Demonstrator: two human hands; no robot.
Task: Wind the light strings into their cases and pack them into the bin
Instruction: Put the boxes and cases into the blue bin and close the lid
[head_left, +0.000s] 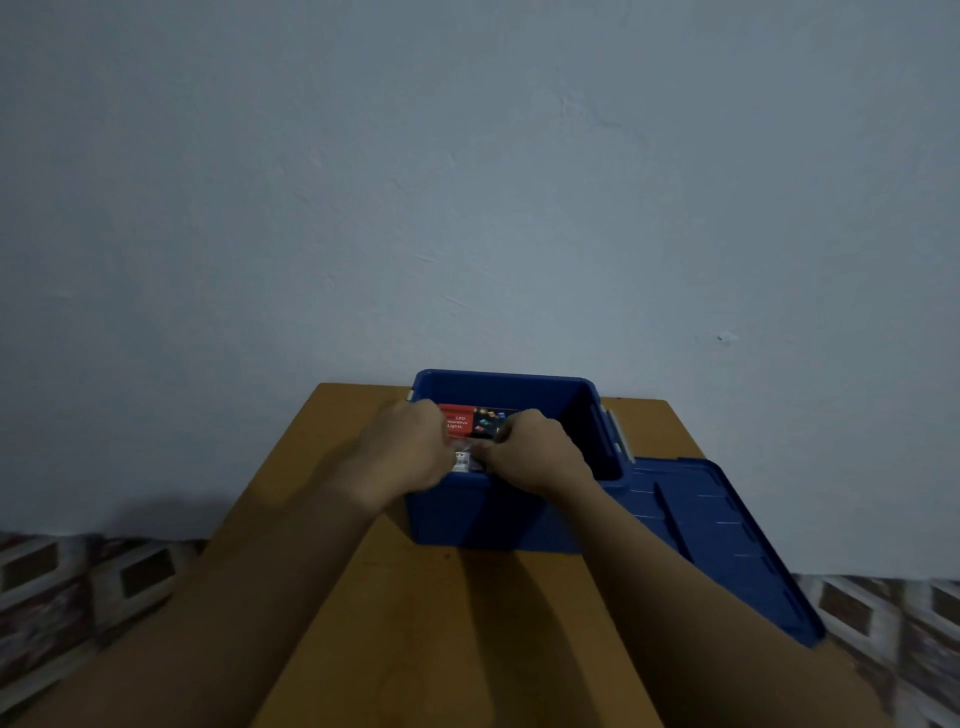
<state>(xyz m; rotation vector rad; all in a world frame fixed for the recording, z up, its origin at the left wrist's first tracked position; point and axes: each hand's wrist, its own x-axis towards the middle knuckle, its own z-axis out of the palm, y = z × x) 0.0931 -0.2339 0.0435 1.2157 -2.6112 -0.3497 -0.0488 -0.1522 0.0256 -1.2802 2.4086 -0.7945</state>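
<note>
A blue plastic bin (467, 514) stands open at the far end of the wooden table (457, 623). Inside its left half I see a light-string case (470, 418) with a red and black label reading "LED Decorative Lights". My left hand (410, 452) and my right hand (535, 452) both reach over the bin's near rim and grip this case from its left and right sides. A small white tag shows between my hands. The lower part of the case is hidden by my fingers and the bin wall.
The bin's blue lid (727, 545) lies flat to the right of the bin, overhanging the table's right edge. A pale blue wall (467, 182) rises right behind the table. Patterned floor tiles (78, 582) show on both sides.
</note>
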